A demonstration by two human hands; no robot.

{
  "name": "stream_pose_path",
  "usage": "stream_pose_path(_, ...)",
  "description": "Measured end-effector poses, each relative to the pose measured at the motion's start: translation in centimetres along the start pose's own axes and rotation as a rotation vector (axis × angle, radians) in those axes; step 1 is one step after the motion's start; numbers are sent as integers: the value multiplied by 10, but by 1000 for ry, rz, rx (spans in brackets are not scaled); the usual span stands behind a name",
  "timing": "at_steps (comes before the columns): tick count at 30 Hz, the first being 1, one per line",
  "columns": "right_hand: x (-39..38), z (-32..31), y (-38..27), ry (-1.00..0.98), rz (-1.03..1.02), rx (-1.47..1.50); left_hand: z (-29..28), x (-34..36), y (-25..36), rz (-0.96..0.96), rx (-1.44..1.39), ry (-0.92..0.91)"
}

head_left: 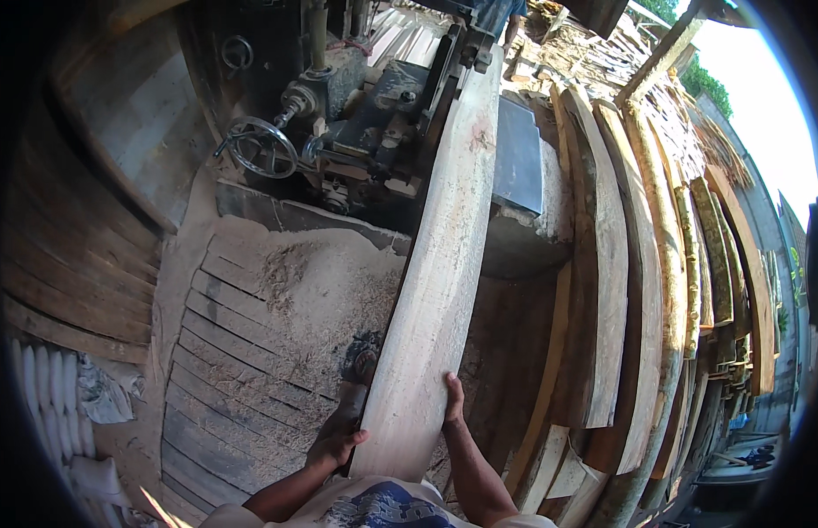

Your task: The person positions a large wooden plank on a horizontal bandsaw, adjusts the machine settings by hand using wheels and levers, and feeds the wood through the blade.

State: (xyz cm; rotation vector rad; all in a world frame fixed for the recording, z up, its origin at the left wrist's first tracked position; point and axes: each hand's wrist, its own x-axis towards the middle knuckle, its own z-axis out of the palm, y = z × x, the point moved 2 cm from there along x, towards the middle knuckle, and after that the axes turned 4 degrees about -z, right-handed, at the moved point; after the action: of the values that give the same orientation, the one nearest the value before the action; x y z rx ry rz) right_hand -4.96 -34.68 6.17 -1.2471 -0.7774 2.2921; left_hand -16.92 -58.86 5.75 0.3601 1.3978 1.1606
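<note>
A long, thick wooden plank (440, 255) runs from my waist up to a dark woodworking machine (383, 114), its far end by a black metal upright. My left hand (337, 449) grips the plank's left edge near the close end, thumb against the wood. A little farther up, my right hand (454, 400) holds the right edge; its fingers are partly hidden beneath the plank. The near end rests close to my shirt. On the machine's left side is a shiny handwheel (262, 148).
A sawdust heap (325, 273) covers part of the slatted wooden floor (220, 343). Stacked timber (607, 264) stands along the right. Filled white sacks (53, 396) sit at lower left. Another person (501, 13) is partly visible beyond the machine, near scattered offcuts (550, 53).
</note>
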Motion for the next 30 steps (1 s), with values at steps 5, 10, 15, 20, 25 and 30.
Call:
stream_pose_path(5,71,1,-43,11,-7,-8,-3,59,69,65,85,1)
stream_pose_path(10,119,41,-101,-1,-4,-2,-19,129,87,53,41,0)
stream_pose_path(15,172,51,-149,-15,-37,-47,-22,199,120,35,-64,28)
stream_pose_path(20,204,58,-195,49,-72,-451,-28,255,160,-19,-207,21)
stream_pose_path(25,192,59,-212,-56,-100,-625,-35,327,173,23,-263,103)
stream_pose_path(30,175,65,-235,-92,-155,-925,-28,348,277,-18,-126,141)
